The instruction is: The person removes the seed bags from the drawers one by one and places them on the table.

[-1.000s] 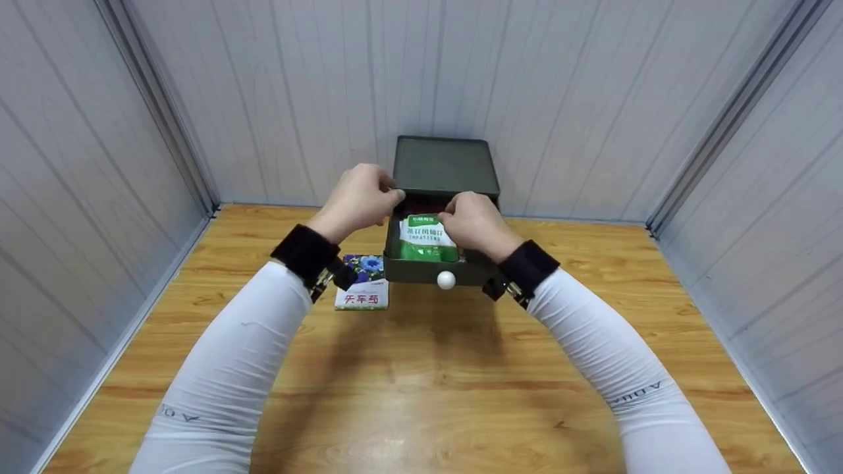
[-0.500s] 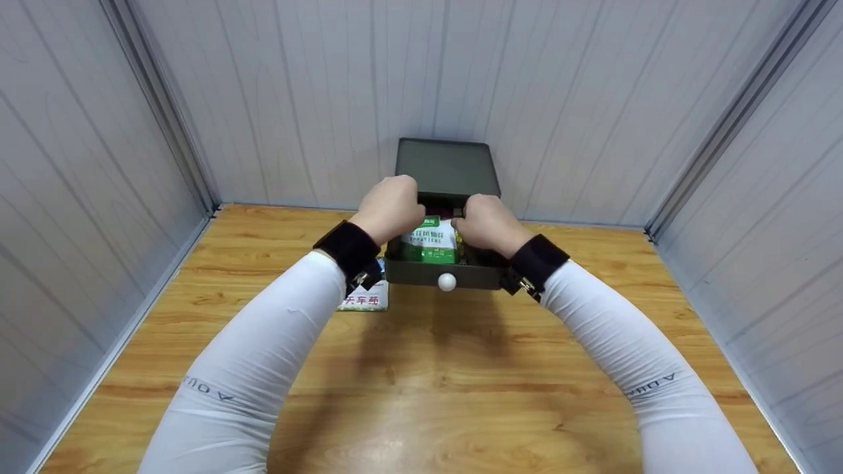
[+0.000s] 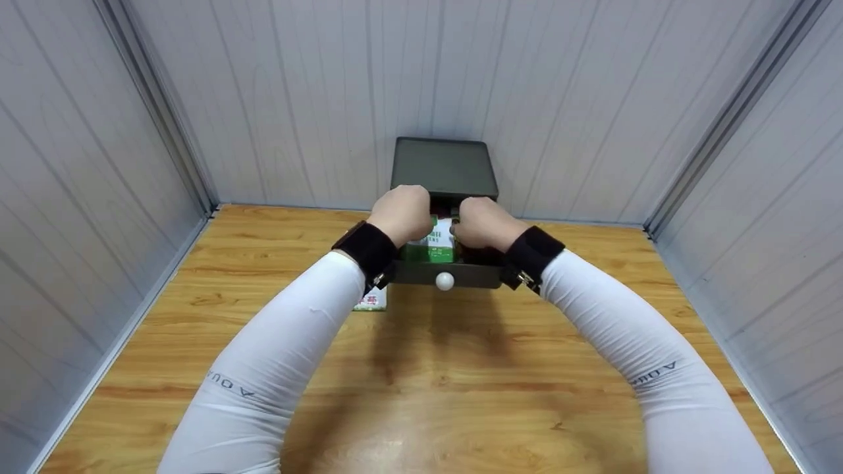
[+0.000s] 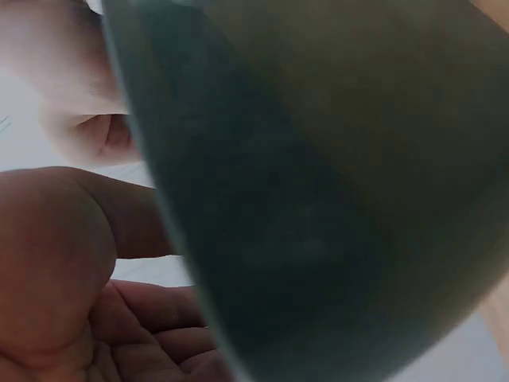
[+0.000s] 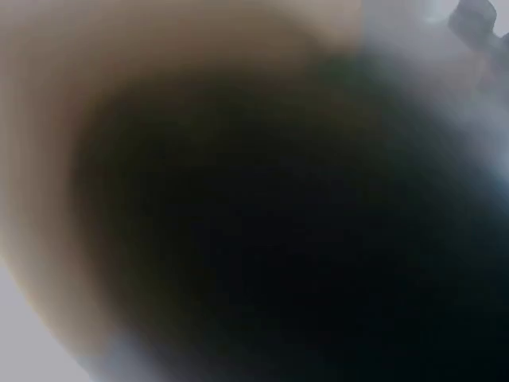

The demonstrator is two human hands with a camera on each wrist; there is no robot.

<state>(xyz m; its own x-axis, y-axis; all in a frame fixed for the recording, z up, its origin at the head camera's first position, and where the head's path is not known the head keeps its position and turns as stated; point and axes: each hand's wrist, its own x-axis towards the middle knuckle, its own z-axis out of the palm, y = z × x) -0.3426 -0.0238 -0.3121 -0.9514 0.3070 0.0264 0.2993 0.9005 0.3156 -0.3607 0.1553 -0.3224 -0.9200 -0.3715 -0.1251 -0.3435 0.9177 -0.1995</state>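
Observation:
A dark green metal box point(image 3: 442, 164) has its drawer point(image 3: 421, 273) pulled out, with a round white knob on the front. Inside lies a green-and-white seed packet point(image 3: 439, 250), partly covered by my left hand point(image 3: 403, 214). My right hand point(image 3: 484, 224) reaches into the drawer's right side, its thumb side close to the packet's edge. Both sets of fingertips are hidden from above. In the left wrist view, the drawer wall point(image 4: 318, 183) hides the tips of my left fingers point(image 4: 155, 314). The right wrist view is dark and blurred.
A second seed packet point(image 3: 373, 301) lies on the wood-grain tabletop point(image 3: 435, 375), left of the drawer and mostly behind my left wrist. Pale panel walls point(image 3: 316, 99) stand at the back and on both sides.
My left hand has moved right and down from the drawer's left edge to over the green-and-white packet, covering more of it. My right hand has shifted slightly right.

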